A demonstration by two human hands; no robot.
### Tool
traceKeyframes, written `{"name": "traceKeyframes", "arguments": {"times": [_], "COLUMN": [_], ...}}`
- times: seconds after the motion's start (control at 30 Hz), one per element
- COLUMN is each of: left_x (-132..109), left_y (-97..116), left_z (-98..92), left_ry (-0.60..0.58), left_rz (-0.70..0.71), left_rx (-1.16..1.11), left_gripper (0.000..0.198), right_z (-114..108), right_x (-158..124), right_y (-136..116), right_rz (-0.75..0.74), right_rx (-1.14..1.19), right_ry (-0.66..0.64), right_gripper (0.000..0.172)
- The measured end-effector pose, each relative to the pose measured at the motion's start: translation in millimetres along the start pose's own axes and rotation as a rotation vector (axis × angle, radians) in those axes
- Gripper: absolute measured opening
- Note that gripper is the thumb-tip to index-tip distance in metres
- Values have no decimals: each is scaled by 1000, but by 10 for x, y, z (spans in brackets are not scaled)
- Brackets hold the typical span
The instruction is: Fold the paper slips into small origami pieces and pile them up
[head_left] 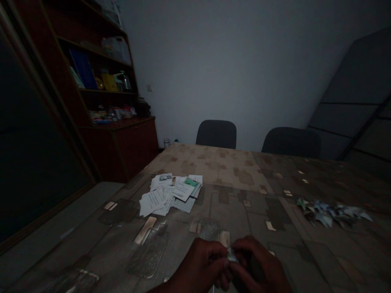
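Low in the middle of the head view, my left hand and my right hand meet over the table's near part. Both are closed, pinching a small pale piece of folded paper between thumbs and fingers. Most of that piece is hidden by the fingertips. Ahead and to the left lies a loose pile of cut paper pieces, white with print, one greenish. Over on the right sits a heap of folded paper shapes with pointed ends; their exact form is hard to make out in the dim light.
A patterned cloth covers the table. Beyond its far edge stand two dark chairs, one in the middle and one at right. A wooden shelf cabinet with household items stands at left by the wall.
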State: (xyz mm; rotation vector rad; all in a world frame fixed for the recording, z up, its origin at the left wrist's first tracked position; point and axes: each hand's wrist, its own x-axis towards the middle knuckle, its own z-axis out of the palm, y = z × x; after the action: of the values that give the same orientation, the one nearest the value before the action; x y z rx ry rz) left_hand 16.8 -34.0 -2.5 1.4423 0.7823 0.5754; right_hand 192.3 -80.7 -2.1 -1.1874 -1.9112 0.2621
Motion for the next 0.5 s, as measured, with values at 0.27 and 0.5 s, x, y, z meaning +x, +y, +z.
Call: {"name": "traceKeyframes", "arguments": {"times": [0.27,0.5], "left_x": [-2,9], "left_y": [1,-4], "left_z": [-3,5], "left_ry": [-7,-9], "left_rz": [-58,-57], "left_rx": [-41,-33], "left_gripper": [19,18], "right_z": [-7,-12], "right_x": [6,4], "right_y": [-21,-42], "right_rz": [-27,8], "right_rx": [-25,2], "right_ry": [2,-90], "right_gripper": [18,9]}}
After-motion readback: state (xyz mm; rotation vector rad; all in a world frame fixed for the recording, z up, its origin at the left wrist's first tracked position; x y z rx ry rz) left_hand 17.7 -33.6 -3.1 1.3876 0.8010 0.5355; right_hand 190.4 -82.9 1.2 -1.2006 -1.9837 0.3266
